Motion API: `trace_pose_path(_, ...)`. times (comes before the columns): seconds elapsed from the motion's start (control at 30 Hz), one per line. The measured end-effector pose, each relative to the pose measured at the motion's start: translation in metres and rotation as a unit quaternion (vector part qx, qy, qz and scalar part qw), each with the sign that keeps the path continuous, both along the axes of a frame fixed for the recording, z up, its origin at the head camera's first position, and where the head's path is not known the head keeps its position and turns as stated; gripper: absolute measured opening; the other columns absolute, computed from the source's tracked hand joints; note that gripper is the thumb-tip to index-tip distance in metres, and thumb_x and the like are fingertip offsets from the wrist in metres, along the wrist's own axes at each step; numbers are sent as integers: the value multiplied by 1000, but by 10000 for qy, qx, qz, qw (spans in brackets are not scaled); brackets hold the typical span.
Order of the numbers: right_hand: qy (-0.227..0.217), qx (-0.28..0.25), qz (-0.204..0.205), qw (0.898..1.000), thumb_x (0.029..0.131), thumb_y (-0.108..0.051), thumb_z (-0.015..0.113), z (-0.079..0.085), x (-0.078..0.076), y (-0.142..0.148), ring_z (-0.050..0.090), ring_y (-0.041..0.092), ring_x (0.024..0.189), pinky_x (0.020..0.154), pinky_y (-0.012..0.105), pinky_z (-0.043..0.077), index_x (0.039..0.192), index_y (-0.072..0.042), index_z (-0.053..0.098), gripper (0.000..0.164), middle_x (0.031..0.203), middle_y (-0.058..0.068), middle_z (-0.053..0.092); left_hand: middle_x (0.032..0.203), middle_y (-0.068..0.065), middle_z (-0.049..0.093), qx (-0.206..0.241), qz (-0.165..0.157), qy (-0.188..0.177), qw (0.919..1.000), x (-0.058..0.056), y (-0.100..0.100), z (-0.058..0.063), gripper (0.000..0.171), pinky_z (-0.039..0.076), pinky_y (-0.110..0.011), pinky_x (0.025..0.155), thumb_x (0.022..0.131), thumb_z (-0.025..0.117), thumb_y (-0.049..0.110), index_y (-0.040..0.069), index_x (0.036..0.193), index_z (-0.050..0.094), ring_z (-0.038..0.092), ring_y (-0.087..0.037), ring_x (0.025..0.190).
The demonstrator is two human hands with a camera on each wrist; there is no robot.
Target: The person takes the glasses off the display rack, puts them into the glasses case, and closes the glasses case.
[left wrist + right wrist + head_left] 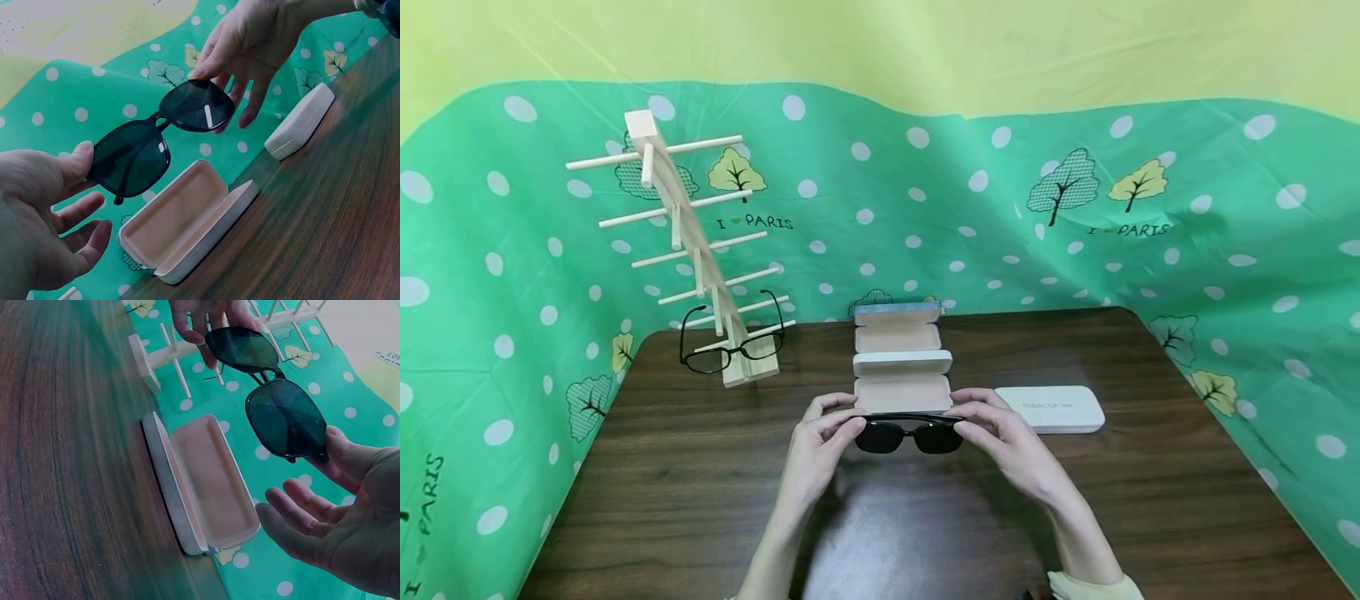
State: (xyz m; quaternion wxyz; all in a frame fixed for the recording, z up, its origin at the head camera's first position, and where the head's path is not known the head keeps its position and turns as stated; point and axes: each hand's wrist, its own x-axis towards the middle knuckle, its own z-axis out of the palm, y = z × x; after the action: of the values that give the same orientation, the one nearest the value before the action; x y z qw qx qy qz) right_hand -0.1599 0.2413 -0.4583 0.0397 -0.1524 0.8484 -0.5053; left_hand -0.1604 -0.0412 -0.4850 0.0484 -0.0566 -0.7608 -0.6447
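Note:
Black-framed sunglasses point(912, 437) with dark lenses are held level between both hands, above the wooden table. My left hand point(822, 440) pinches one end of the frame between thumb and fingers. At the other end, my right hand point(1011, 442) pinches the frame the same way, its other fingers spread in the right wrist view. Dark temple arms show behind the lenses point(284, 419). Just beyond the sunglasses stands an open white glasses case point(187, 219) with a pale pink lining, its lid raised on the far side.
Behind the open case's lid, another pink-lined part point(897, 337) shows with a pale blue rim. To the right lies a closed white glasses case point(1052, 410). Clear-lensed black eyeglasses point(707, 361) hang on a wooden peg stand point(688, 225) at the back left. A patterned green curtain point(865, 183) borders the table.

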Motion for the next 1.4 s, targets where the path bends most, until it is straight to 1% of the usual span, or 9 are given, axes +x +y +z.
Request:
trace_pose_path(0.07,-6,30,-45,10000,103,-21,64,-2,-1,-1,51,33,132,96,22,49,116,-16,75,18,142,14,56,132,-18,64,62,9,-53,10000,-1,-1,-1,18,51,-15,90,94,75,16,2,104,80,64,-31,120)
trace_pose_path(0.17,-38,73,-141,9999,102,-22,65,-5,-4,-1,52,32,130,95,25,50,114,-16,75,17,141,14,57,131,-16,65,101,45,-172,9998,-2,-1,-3,20,51,-16,91,94,75,17,1,104,80,65,-28,119)
trace_pose_path(0.33,-98,83,-367,9992,101,-24,67,-11,-10,0,54,34,130,101,44,49,109,-12,76,16,138,16,60,130,-15,67,134,150,-389,9990,-7,-1,-7,16,51,-16,93,92,78,18,5,100,82,64,-20,117)
trace_pose_path(0.43,-163,75,-438,9989,100,-24,68,-14,-14,1,54,35,131,104,54,45,108,-11,76,17,137,16,61,129,-16,67,88,184,-413,9989,-11,-1,-8,15,52,-18,94,91,79,18,6,98,82,64,-22,118)
trace_pose_path(0.53,-247,49,-462,9986,100,-25,68,-15,-17,2,54,35,131,105,54,43,108,-11,76,18,138,17,61,128,-15,67,-30,161,-407,9990,-15,-1,-8,16,53,-24,98,91,79,21,7,98,82,64,-25,121)
trace_pose_path(0.7,-315,9,-424,9986,101,-24,67,-15,-24,5,54,36,131,105,49,44,109,-8,76,20,138,20,60,129,-12,67,-300,129,-487,9983,-22,-3,-8,16,53,-37,101,88,83,25,13,97,83,62,-24,124)
trace_pose_path(0.97,-418,159,-445,9980,100,-23,67,-16,-41,6,53,38,134,107,52,42,112,-2,76,26,138,22,61,126,-12,68,-728,141,-398,9965,-38,-4,-7,13,51,-27,90,85,85,25,13,91,84,62,-22,117)
trace_pose_path(1.17,-492,252,-486,9973,101,-23,66,-19,-54,3,49,42,136,112,62,37,114,0,75,28,139,25,59,125,-11,69,-1073,226,-313,9935,-52,-6,-9,15,49,-34,92,83,86,27,14,89,84,62,-24,117)
trace_pose_path(1.4,-529,398,-556,9963,101,-21,67,-22,-68,1,49,43,136,116,62,34,114,3,74,28,138,27,59,126,-13,70,-1264,215,-255,9914,-67,-7,-15,19,47,-43,102,84,85,26,9,92,84,62,-28,120)
